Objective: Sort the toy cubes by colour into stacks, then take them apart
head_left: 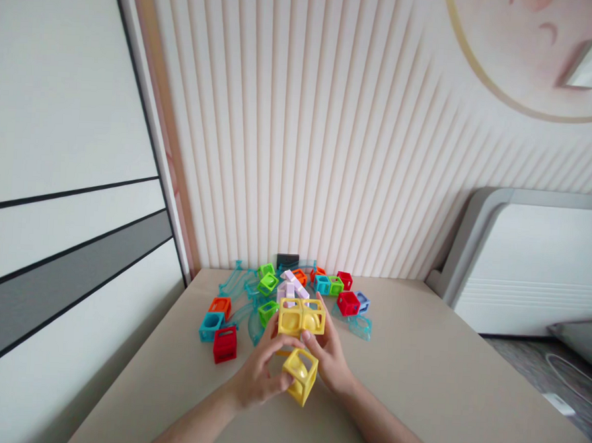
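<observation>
My left hand [261,372] is closed around a single yellow hollow cube [299,375], tilted, just above the beige table [431,380]. My right hand [329,355] grips a pair of joined yellow cubes [301,316] from below and holds them right above the single one. Both yellow pieces nearly touch. Behind them lies a pile of hollow cubes: red [225,344], teal [211,326], orange [220,305], green [267,283], another red [348,303], blue [362,301] and pale pink pieces [289,286].
Clear teal curved track pieces [358,326] lie among the cubes. A dark block [287,260] sits against the ribbed wall [329,150] at the table's back edge. A grey and white bed headboard [532,260] stands to the right; a panelled wall [53,202] on the left.
</observation>
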`<action>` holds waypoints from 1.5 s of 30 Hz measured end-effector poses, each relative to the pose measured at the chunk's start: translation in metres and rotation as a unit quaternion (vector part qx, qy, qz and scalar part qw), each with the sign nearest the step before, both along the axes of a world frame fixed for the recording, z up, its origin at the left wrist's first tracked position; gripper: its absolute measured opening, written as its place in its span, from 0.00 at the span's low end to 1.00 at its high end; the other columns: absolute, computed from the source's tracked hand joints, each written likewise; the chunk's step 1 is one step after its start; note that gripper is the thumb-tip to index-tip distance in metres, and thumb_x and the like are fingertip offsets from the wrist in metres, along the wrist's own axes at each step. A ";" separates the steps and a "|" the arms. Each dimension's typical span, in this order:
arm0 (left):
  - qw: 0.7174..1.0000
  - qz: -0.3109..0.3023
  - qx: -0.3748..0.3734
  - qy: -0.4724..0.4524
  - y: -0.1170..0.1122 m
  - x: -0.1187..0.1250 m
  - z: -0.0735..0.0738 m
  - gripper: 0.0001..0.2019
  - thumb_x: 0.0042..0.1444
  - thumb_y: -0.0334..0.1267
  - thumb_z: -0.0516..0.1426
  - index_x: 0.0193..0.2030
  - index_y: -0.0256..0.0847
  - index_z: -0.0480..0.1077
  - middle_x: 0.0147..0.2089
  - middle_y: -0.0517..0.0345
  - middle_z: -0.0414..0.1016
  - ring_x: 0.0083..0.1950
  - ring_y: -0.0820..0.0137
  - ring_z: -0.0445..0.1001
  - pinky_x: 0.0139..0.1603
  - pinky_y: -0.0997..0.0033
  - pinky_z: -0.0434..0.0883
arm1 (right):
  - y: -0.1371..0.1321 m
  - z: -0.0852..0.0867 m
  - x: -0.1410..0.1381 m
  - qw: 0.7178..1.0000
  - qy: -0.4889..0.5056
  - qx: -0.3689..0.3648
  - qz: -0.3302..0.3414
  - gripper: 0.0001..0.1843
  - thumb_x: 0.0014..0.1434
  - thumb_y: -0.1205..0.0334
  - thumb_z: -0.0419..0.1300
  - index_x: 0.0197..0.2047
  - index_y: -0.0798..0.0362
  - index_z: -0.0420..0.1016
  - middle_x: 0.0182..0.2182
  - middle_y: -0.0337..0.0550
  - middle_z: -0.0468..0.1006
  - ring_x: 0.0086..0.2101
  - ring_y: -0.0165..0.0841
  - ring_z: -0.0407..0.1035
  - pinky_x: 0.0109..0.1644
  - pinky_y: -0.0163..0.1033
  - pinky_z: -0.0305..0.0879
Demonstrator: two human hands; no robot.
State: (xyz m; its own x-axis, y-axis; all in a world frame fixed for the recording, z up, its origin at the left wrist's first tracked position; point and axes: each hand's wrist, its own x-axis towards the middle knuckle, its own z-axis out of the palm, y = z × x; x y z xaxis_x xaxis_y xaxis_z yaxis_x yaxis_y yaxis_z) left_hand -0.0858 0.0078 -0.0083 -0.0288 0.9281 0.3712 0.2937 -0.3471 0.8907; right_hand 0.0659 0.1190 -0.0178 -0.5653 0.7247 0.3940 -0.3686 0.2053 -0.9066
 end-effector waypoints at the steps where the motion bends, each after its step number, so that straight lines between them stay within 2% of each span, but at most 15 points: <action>1: 1.000 -0.002 -0.005 -0.008 -0.001 0.000 0.002 0.22 0.53 0.54 0.63 0.52 0.46 0.75 0.72 0.48 0.53 0.72 0.45 0.54 0.68 0.47 0.62 | 0.001 0.000 0.000 1.000 -0.007 0.009 -0.005 0.42 0.64 0.46 0.61 0.74 0.42 0.45 0.64 0.49 0.67 0.62 0.44 0.64 0.63 0.56 0.63; 3: 1.000 -0.010 -0.010 -0.026 -0.001 -0.001 0.005 0.22 0.55 0.55 0.61 0.52 0.47 0.74 0.71 0.48 0.52 0.69 0.46 0.58 0.66 0.49 0.65 | 0.001 0.001 0.001 0.999 -0.021 0.035 -0.025 0.39 0.65 0.45 0.58 0.73 0.42 0.48 0.64 0.47 0.68 0.64 0.43 0.61 0.66 0.56 0.59; 6: 0.998 -0.006 -0.014 -0.063 0.000 -0.003 0.008 0.22 0.54 0.57 0.61 0.51 0.47 0.74 0.67 0.47 0.57 0.63 0.50 0.66 0.61 0.53 0.70 | 0.001 0.002 0.002 0.997 -0.031 0.065 -0.031 0.37 0.67 0.43 0.54 0.73 0.41 0.49 0.64 0.47 0.67 0.63 0.42 0.61 0.66 0.54 0.59; 10: 0.994 0.069 0.017 -0.088 0.003 -0.005 0.009 0.21 0.54 0.58 0.60 0.49 0.48 0.74 0.57 0.50 0.65 0.56 0.55 0.72 0.57 0.56 0.73 | -0.001 0.001 0.005 0.992 -0.019 0.119 -0.025 0.36 0.68 0.43 0.51 0.74 0.38 0.44 0.64 0.47 0.66 0.58 0.42 0.67 0.63 0.53 0.63; 13: 0.984 0.149 0.048 -0.086 0.004 -0.005 0.007 0.19 0.55 0.55 0.61 0.49 0.48 0.74 0.58 0.50 0.65 0.57 0.56 0.71 0.57 0.59 0.72 | -0.002 0.000 0.007 0.983 -0.015 0.182 -0.022 0.36 0.66 0.41 0.54 0.73 0.40 0.49 0.63 0.48 0.67 0.58 0.45 0.66 0.64 0.53 0.61; 15: 0.978 0.179 0.063 -0.082 0.005 -0.005 0.005 0.19 0.55 0.53 0.61 0.49 0.47 0.74 0.60 0.49 0.64 0.59 0.55 0.69 0.59 0.58 0.72 | -0.004 0.000 0.008 0.978 -0.024 0.206 -0.008 0.39 0.63 0.40 0.57 0.72 0.42 0.53 0.61 0.50 0.69 0.57 0.45 0.67 0.63 0.52 0.62; 18: 0.977 0.192 0.078 -0.053 0.006 -0.005 0.000 0.18 0.56 0.51 0.62 0.50 0.49 0.74 0.63 0.49 0.62 0.64 0.52 0.65 0.63 0.54 0.68 | -0.006 -0.002 0.010 0.973 -0.053 0.226 -0.007 0.40 0.60 0.44 0.64 0.70 0.44 0.56 0.59 0.50 0.72 0.55 0.45 0.69 0.61 0.50 0.66; 21: 0.977 0.195 0.083 -0.034 0.007 -0.006 -0.004 0.18 0.56 0.49 0.63 0.53 0.51 0.73 0.67 0.49 0.58 0.69 0.51 0.60 0.66 0.52 0.66 | -0.008 -0.003 0.009 0.967 -0.088 0.236 -0.023 0.35 0.61 0.52 0.65 0.68 0.44 0.61 0.59 0.49 0.73 0.55 0.44 0.70 0.60 0.49 0.67; 23: 0.978 0.187 0.083 -0.044 0.007 -0.006 -0.006 0.22 0.57 0.48 0.63 0.59 0.52 0.71 0.69 0.50 0.55 0.71 0.50 0.58 0.67 0.52 0.65 | -0.008 -0.003 0.008 0.970 -0.093 0.222 -0.030 0.31 0.62 0.54 0.63 0.67 0.45 0.63 0.58 0.49 0.74 0.54 0.43 0.71 0.60 0.49 0.68; 26: 0.980 0.165 0.083 -0.081 0.008 -0.005 -0.005 0.28 0.58 0.49 0.62 0.65 0.53 0.66 0.72 0.50 0.51 0.71 0.50 0.57 0.68 0.53 0.64 | -0.009 -0.001 0.005 0.985 -0.069 0.159 -0.019 0.29 0.65 0.52 0.61 0.67 0.45 0.62 0.57 0.50 0.75 0.53 0.43 0.72 0.60 0.51 0.67; 30: 0.971 0.199 0.085 -0.101 0.008 -0.004 -0.002 0.23 0.63 0.51 0.57 0.64 0.52 0.67 0.73 0.52 0.51 0.73 0.52 0.54 0.71 0.54 0.60 | -0.009 0.007 0.000 0.999 0.001 0.035 0.006 0.28 0.65 0.48 0.59 0.65 0.45 0.61 0.56 0.49 0.75 0.53 0.42 0.72 0.57 0.50 0.69; 33: 0.968 0.223 0.068 -0.091 0.008 -0.004 -0.001 0.21 0.65 0.49 0.54 0.63 0.51 0.68 0.72 0.51 0.54 0.73 0.53 0.53 0.71 0.52 0.58 | -0.008 0.016 -0.002 0.999 0.038 -0.031 -0.003 0.27 0.63 0.47 0.62 0.62 0.45 0.63 0.51 0.47 0.79 0.46 0.39 0.75 0.49 0.44 0.73; 36: 0.968 0.220 0.060 -0.103 0.008 -0.004 -0.001 0.21 0.66 0.49 0.54 0.63 0.51 0.67 0.70 0.50 0.57 0.72 0.54 0.56 0.69 0.54 0.61 | -0.006 0.022 -0.003 0.997 0.052 -0.061 -0.011 0.27 0.60 0.48 0.65 0.59 0.45 0.63 0.46 0.45 0.80 0.40 0.36 0.76 0.44 0.40 0.72; 39: 0.969 0.204 0.071 -0.117 0.010 -0.001 0.000 0.21 0.65 0.48 0.55 0.64 0.51 0.67 0.67 0.50 0.61 0.72 0.55 0.58 0.68 0.55 0.64 | -0.004 0.021 -0.005 0.995 0.058 -0.079 -0.009 0.27 0.59 0.49 0.67 0.56 0.44 0.62 0.43 0.43 0.81 0.39 0.35 0.76 0.44 0.39 0.71; 45: 0.975 0.158 0.071 -0.141 0.010 0.004 -0.002 0.24 0.64 0.47 0.57 0.66 0.51 0.64 0.66 0.47 0.61 0.71 0.54 0.60 0.67 0.55 0.65 | -0.005 0.014 -0.007 0.993 0.054 -0.100 0.041 0.28 0.58 0.50 0.69 0.53 0.41 0.58 0.45 0.41 0.81 0.42 0.36 0.76 0.46 0.40 0.71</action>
